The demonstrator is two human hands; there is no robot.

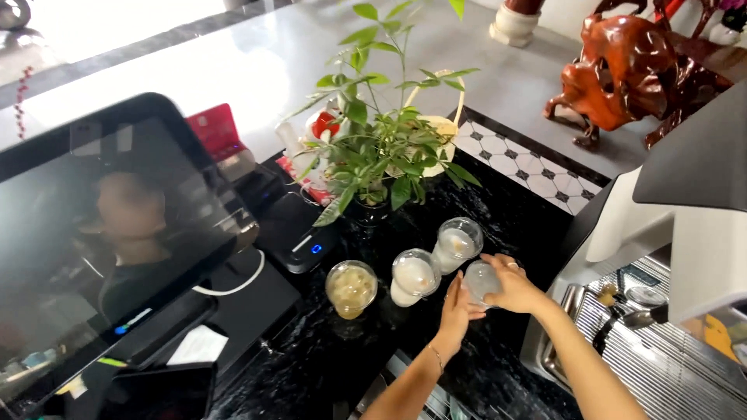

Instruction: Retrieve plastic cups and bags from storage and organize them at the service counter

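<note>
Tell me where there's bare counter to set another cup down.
Bare black counter lies in front of the yellowish cup and white cup, beside the left hand. Another patch runs right of the far cup, toward the white machine. Around the plant and screen it's crowded.

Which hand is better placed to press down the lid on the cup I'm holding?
Probably the right hand: it lies over the top of the lidded cup, palm down on the dome. The left hand braces the cup's near side, lower down, so it suits steadying it on the black counter.
</note>
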